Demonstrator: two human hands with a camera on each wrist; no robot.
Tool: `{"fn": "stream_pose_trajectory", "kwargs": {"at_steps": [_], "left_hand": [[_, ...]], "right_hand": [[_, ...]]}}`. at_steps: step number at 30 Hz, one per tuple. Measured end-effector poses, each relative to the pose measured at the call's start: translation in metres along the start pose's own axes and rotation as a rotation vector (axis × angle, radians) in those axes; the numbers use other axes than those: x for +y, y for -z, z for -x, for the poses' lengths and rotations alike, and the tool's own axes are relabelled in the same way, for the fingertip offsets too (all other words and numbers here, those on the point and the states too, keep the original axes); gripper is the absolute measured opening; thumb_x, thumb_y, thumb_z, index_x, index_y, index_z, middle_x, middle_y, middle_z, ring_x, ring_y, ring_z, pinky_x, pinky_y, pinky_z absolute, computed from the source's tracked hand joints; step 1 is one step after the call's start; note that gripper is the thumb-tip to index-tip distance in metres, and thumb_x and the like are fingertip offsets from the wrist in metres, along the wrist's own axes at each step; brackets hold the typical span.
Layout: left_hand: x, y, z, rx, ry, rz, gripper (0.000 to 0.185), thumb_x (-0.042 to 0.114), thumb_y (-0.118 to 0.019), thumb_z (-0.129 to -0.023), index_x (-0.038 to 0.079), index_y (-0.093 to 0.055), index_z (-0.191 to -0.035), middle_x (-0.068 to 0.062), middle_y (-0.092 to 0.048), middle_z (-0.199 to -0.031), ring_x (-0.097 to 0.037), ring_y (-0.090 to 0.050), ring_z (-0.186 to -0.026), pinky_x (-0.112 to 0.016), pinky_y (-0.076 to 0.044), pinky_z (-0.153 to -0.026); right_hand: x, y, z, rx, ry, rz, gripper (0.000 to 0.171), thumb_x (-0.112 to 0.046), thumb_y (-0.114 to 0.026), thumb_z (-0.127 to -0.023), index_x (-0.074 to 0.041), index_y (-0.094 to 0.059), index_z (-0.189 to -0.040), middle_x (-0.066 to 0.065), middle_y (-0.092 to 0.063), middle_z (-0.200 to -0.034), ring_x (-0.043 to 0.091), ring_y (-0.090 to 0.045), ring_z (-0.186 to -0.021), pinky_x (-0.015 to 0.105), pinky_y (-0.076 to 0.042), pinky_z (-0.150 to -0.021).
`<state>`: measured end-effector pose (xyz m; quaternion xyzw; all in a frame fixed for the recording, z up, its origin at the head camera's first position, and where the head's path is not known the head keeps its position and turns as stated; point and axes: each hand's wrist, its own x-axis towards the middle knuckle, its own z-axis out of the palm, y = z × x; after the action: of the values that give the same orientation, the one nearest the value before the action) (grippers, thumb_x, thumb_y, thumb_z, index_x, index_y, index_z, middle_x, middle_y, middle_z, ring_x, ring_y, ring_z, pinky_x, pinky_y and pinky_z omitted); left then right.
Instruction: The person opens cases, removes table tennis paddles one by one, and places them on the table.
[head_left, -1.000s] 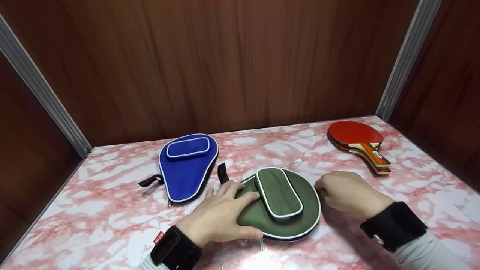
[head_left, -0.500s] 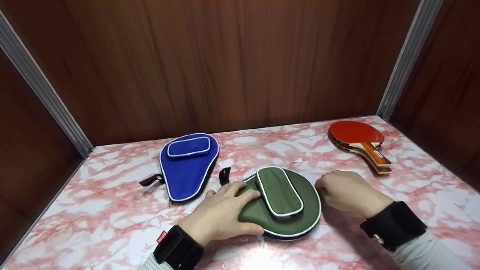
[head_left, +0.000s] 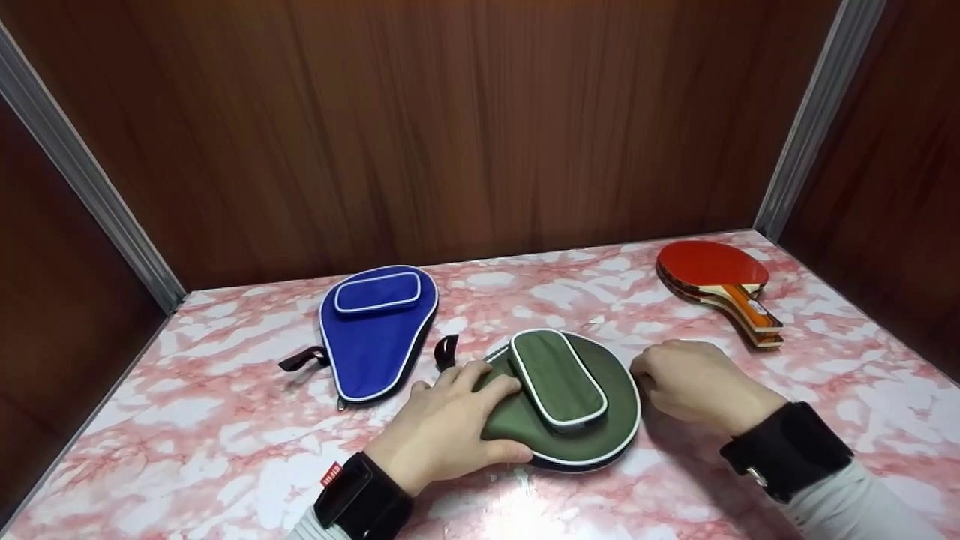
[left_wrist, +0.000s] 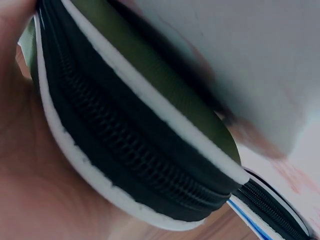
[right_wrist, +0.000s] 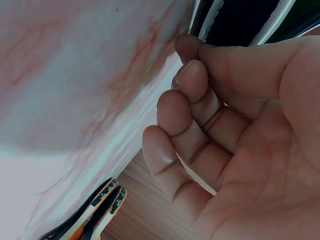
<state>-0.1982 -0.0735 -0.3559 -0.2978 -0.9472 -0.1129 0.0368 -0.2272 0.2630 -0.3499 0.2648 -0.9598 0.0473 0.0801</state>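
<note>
A green table tennis paddle case (head_left: 622,390) with white piping and a raised pocket lies in front of me. My left hand (head_left: 442,435) grips its narrow end, fingers over the far side and thumb along the near edge. In the left wrist view, the black zipper (left_wrist: 125,140) shows closed teeth around that end. At the case's right rim is my right hand (head_left: 694,382), fingers curled. Its thumb (right_wrist: 245,70) and index finger meet at the zippered edge in the right wrist view; whatever small part they pinch is hidden.
A blue paddle case (head_left: 375,345) with a black strap (head_left: 304,358) lies at the back left. Two table tennis paddles (head_left: 712,266), the upper one red, are stacked at the back right. Wood-grain panels (head_left: 480,135) stand behind the marbled pink table (head_left: 225,450).
The green case has shifted slightly away from me, and my left hand has moved a little with it. My right hand stays nearly still at the rim.
</note>
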Motion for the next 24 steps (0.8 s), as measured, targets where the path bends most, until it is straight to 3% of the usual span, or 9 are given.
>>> {"fn": "stream_pose_trajectory", "kwargs": {"at_steps": [15,24], "left_hand": [[0.008,-0.009,-0.003,0.093,0.096,-0.047,0.078,0.079,-0.074,-0.089,0.033,-0.063,-0.15,-0.012,-0.059,-0.151,-0.039,-0.06,-0.129,-0.069,-0.048,-0.094],[0.013,-0.011,-0.006,0.087,0.162,-0.036,0.08,0.08,-0.071,-0.09,0.032,-0.061,-0.153,-0.015,-0.058,-0.149,-0.043,-0.06,-0.128,-0.071,-0.048,-0.095]], "right_hand": [[-0.001,0.001,-0.001,-0.024,-0.002,-0.011,0.026,0.0,-0.07,-0.087,-0.023,-0.068,-0.076,-0.008,-0.059,-0.069,0.02,-0.063,-0.068,0.048,-0.051,-0.065],[-0.003,0.003,-0.001,-0.055,-0.011,-0.019,0.024,-0.001,-0.072,-0.087,-0.024,-0.071,-0.078,-0.009,-0.06,-0.071,0.017,-0.062,-0.07,0.047,-0.051,-0.065]]}}
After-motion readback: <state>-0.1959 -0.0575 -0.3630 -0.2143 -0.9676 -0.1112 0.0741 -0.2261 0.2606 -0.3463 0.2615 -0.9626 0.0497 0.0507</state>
